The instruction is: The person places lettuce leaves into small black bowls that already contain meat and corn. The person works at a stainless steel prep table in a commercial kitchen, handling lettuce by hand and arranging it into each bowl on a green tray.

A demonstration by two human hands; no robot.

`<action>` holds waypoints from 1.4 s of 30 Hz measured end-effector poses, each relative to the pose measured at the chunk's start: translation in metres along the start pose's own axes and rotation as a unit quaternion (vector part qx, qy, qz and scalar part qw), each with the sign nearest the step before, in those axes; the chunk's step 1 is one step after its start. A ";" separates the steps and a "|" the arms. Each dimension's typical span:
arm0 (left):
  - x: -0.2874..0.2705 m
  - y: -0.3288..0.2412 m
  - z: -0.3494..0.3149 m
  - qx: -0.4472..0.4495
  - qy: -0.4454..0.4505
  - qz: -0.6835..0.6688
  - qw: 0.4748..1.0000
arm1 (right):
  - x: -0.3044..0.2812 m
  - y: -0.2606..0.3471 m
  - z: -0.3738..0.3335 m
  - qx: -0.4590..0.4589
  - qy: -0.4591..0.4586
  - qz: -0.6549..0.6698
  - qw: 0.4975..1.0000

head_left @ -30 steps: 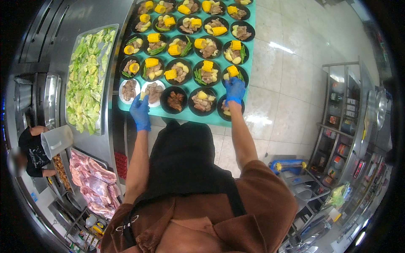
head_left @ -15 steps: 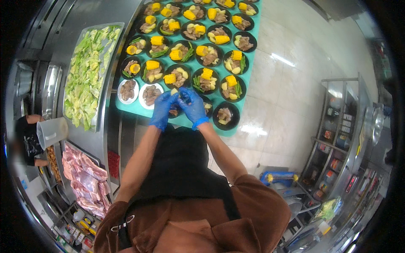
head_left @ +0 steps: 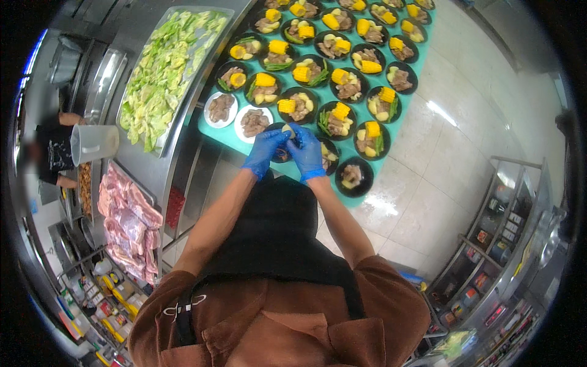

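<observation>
My left hand (head_left: 265, 151) and my right hand (head_left: 306, 151), both in blue gloves, meet over a black bowl (head_left: 282, 153) at the near edge of a teal table (head_left: 228, 136). Between the fingertips of both hands is a small pale piece of food (head_left: 289, 130). Several black bowls with meat, yellow corn and green beans (head_left: 340, 116) cover the table beyond the hands. Two white bowls of meat (head_left: 252, 122) stand just left of my left hand. A black bowl with pale pieces (head_left: 353, 176) sits to the right of my right hand.
A long steel tray of cut green cabbage (head_left: 160, 67) lies left of the table. Raw meat slabs (head_left: 126, 219) fill a tray at lower left. Another person in black (head_left: 54, 153) stands at far left by a clear jug (head_left: 93, 143). Wire shelving (head_left: 496, 237) stands at right.
My hands were apart over bowls on the far side; they came together at the near edge and now hold a small piece over a black bowl. The view has shifted slightly.
</observation>
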State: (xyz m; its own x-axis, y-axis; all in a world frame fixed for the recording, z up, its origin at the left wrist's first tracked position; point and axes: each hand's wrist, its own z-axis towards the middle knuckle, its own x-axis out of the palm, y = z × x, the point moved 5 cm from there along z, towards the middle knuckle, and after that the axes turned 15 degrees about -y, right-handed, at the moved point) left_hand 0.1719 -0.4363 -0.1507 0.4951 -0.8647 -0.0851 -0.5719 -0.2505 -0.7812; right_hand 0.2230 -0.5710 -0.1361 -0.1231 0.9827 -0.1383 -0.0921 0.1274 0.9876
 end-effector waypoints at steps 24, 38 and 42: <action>-0.066 -0.017 0.008 0.032 -0.041 -0.006 0.999 | 0.003 -0.027 0.018 0.168 -0.018 0.064 0.983; -0.137 -0.023 0.029 0.012 -0.098 -0.002 0.995 | -0.138 -0.022 0.055 0.075 -0.256 -0.088 0.960; -0.122 -0.029 0.042 0.028 -0.053 0.039 0.997 | -0.166 -0.030 0.036 0.057 -0.289 -0.060 0.954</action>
State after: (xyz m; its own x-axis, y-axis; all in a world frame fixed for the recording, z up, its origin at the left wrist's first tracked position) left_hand 0.1554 -0.3053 -0.1433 0.5188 -0.8288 -0.2096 -0.5753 -0.1571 -0.8027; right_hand 0.2820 -0.7326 -0.1397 0.4496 0.8661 -0.2185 0.0402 0.2248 0.9736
